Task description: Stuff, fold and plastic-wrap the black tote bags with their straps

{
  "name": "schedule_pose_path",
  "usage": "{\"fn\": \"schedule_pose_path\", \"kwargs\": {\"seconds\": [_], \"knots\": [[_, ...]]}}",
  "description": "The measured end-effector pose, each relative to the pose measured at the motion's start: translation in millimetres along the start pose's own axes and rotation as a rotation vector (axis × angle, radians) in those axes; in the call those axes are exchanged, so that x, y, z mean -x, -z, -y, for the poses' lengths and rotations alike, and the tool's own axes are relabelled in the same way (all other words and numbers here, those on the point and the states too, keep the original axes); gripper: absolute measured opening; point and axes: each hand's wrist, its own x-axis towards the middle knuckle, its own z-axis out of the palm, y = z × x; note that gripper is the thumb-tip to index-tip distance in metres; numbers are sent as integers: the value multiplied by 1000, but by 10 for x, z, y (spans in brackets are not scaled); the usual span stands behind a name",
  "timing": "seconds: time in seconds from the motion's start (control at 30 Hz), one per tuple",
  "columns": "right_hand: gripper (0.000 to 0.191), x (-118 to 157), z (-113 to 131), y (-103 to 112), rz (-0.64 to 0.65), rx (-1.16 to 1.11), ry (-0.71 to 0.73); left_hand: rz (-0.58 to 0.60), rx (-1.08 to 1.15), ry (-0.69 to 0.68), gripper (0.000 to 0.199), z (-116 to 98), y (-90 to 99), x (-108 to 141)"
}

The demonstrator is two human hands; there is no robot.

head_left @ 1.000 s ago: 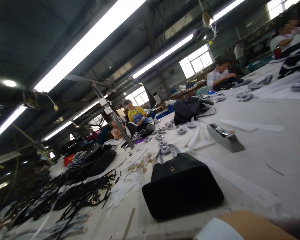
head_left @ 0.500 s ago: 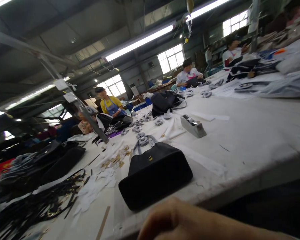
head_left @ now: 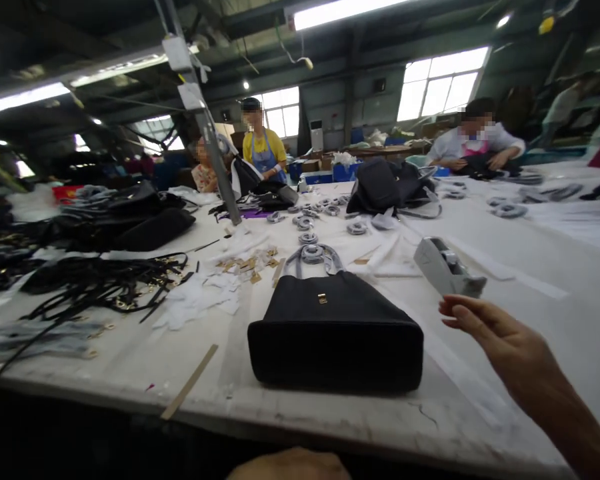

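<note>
- At 12 o'clock from the right hand's [head_left: 517,350] fingertips, just beside them: tape dispenser [head_left: 443,265], grey, on the worktop [head_left: 360,417]; contact indistinct.
- Right fingers [head_left: 475,321] bent, tips close to the thumb; whether meeting, unclear.
- At 9 o'clock, well apart: black handbag [head_left: 335,350], base facing the viewer.
- At 6 o'clock from handbag: left hand [head_left: 291,465], empty or gripping, not discernible; fingers hidden.

no legible text, gold mark [head_left: 323,299] on black handbag [head_left: 336,350] too small to read
</note>
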Motion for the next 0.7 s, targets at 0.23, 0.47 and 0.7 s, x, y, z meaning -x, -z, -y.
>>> {"fn": "schedule_pose_path", "kwargs": {"seconds": [0.23, 0.47, 0.7], "knots": [[37, -641, -210, -478, 610, -145, -418, -747, 121, -39, 35, -52, 1330, 346], [34, -935, -39, -1035, 672, -288, -744, -870, 233, 184, 48, 340, 2179, -647], [24, -1090, -325, -1320, 612, -272, -847, -714, 664, 180, 43, 559, 2048, -993]]}}
